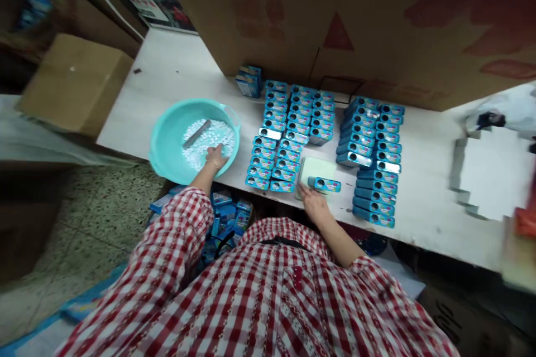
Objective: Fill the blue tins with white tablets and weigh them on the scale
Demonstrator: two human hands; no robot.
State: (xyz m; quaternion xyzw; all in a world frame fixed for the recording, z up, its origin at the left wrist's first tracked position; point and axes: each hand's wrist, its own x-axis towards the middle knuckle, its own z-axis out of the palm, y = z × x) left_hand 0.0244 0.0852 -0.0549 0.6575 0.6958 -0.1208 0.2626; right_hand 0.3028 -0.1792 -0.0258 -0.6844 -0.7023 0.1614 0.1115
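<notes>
My left hand (216, 157) reaches into a turquoise plastic basin (165, 150). Its bent fingers are down among the small white pellets (218, 133) and look closed on some of them. A grey bar-like piece (196, 134) lies on the pellets. My right hand (315, 203) is at the near left edge of a pale green square pad (316, 166), fingers stretched out along it. On that pad stands a small blue box (325, 184) with a dark round spot on top, close above my right fingers. Rows of like blue boxes (287, 164) stand on both sides.
A large cardboard carton (293, 17) borders the back of the white table (431, 178). More blue boxes (372, 139) stand in rows to the right, and others (226, 215) are piled below the table edge. A brown carton (75, 83) is at left; white sheets (489, 173) lie at right.
</notes>
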